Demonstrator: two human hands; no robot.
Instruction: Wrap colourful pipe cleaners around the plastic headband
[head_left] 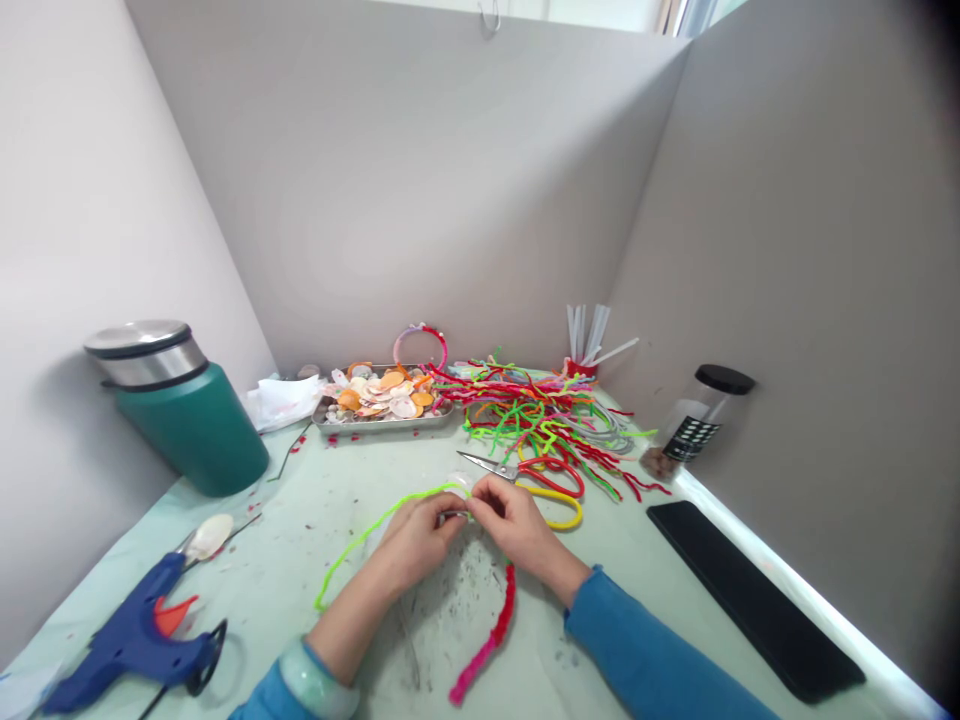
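My left hand [418,540] and my right hand [517,522] meet at the middle of the table, fingertips pinched together. Between them they grip a lime-green pipe cleaner [365,532], whose loose length curves out over my left hand and down to the left. A red and pink fuzzy strip [495,640] hangs below my right hand toward the near side; where its upper end goes is hidden. Just behind the fingertips lies a small clear round item [459,482], too faint to name. Scissors with red and yellow handles [551,478] lie beyond my right hand.
At left are a green bottle [199,425] and a blue glue gun [135,630]. A metal tray of shell-like pieces [386,425], a decorated hoop [396,345], piled pipe cleaners [525,405] and glue sticks [585,330] stand behind. Right are a jar [694,420] and black slab [750,600].
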